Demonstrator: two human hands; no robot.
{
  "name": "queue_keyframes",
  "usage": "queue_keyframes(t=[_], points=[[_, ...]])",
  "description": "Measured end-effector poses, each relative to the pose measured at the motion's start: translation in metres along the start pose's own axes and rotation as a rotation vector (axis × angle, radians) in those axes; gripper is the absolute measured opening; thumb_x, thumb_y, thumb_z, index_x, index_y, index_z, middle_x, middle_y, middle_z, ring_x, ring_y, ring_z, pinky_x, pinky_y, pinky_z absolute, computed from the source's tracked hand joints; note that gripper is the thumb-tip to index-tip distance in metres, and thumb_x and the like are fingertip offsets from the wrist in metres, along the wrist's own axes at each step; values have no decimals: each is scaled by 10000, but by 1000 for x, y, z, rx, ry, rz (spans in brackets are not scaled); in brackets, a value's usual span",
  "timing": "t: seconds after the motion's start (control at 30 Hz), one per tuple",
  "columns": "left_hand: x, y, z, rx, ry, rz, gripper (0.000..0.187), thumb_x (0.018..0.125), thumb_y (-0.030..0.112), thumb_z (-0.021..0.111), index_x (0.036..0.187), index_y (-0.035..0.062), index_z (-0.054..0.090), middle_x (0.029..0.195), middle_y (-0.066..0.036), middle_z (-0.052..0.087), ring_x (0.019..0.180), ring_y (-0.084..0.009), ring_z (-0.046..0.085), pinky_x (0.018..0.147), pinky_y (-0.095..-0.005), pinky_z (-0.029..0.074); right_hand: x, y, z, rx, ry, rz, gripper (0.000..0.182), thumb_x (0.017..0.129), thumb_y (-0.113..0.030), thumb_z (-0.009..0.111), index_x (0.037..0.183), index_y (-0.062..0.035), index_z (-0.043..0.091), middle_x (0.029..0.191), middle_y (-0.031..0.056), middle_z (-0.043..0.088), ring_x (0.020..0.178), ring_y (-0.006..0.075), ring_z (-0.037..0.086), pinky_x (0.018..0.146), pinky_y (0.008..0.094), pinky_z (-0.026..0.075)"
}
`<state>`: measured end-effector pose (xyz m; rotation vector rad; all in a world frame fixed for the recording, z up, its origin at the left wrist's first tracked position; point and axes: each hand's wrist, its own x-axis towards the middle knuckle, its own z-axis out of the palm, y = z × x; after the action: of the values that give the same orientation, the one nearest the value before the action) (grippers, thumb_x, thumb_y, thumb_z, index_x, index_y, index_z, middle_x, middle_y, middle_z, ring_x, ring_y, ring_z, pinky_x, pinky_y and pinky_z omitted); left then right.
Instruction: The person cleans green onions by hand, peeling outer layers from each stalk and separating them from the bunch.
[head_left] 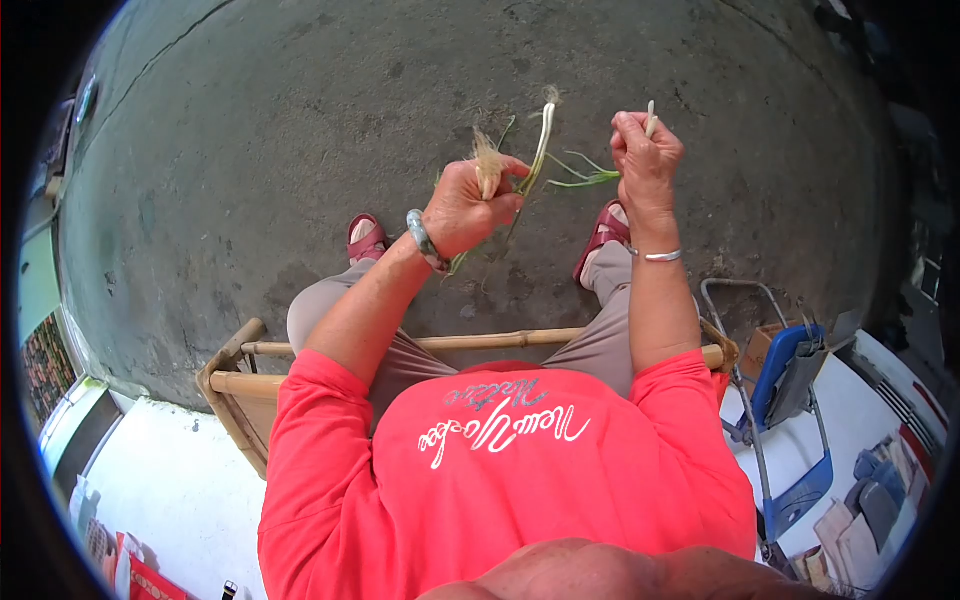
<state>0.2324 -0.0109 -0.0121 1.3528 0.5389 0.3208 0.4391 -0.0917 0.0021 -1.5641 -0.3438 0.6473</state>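
My left hand (474,208), with a jade-like bangle at the wrist, is closed around a small bunch of spring onions (487,170). Their pale hairy roots stick up above the fist. One long white stalk (546,135) with a root tuft leans out to the right, by the fingertips. My right hand (648,162), wearing a silver bracelet, is a fist around another spring onion (651,120). Its white end pokes out at the top, and green leaves (587,178) stretch out on the left side. The two hands are apart, above the floor.
Below lies a grey concrete floor (300,130). I sit on a bamboo chair (240,385), knees apart, in red sandals (368,240). A folding cart (790,370) with blue parts stands at my right, close to a cardboard box (758,345). A red bag (145,575) lies behind left.
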Motion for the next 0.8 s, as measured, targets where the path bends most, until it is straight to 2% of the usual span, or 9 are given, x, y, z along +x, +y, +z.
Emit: queue_keyframes(t=[0.07,0.1,0.13,0.23,0.3,0.53,0.63,0.8], points=[[1,1,-2,-75,24,-41,271,795,-16,625,1061,10,586,706,9,585,595,-55,540,525,-208,429,-4,-4,-2,-161,-139,139,184,812,-140,602,649,-57,608,562,-29,528,484,26,436,432,188,310],[2,2,-2,-150,47,-82,270,800,-5,629,1065,8,584,721,4,597,595,-57,548,519,-203,425,-8,3,1,-191,-201,151,209,832,-211,631,703,-47,614,604,-27,547,490,21,436,423,189,307],[2,4,-3,-149,49,-81,270,800,-5,629,1065,8,584,721,4,597,595,-57,548,519,-203,425,-15,2,9,-190,-203,150,209,832,-211,631,703,-47,614,604,-27,547,490,21,436,423,189,307],[3,8,-6,-226,105,-153,253,810,16,627,1059,7,583,745,1,612,600,-47,543,521,-186,409,-33,0,26,-41,-329,242,216,851,-238,629,762,-43,616,634,-27,556,486,15,422,414,176,296],[4,9,-6,-296,87,-172,209,821,34,620,1028,16,595,764,-1,624,611,-43,544,523,-173,397,-35,4,27,86,-576,392,139,845,-179,617,805,-46,612,646,-25,558,481,14,403,413,163,293],[6,4,-10,-168,19,-252,156,830,109,613,964,28,615,796,-17,642,652,-52,561,538,-185,414,-28,2,21,170,-528,427,97,833,-125,605,787,-40,597,627,-5,552,473,26,394,402,165,280],[9,4,-16,-240,102,-325,127,837,133,597,924,41,610,813,-25,648,720,-83,608,567,-203,432,-24,4,17,265,-531,414,102,832,-123,606,781,-35,593,628,6,558,465,32,394,399,169,278],[8,10,-10,-219,67,-294,186,857,195,603,961,40,606,812,-21,649,730,-83,612,562,-200,431,-30,2,22,186,-523,418,105,828,-129,615,780,-38,597,626,-9,546,465,30,393,401,171,278]])
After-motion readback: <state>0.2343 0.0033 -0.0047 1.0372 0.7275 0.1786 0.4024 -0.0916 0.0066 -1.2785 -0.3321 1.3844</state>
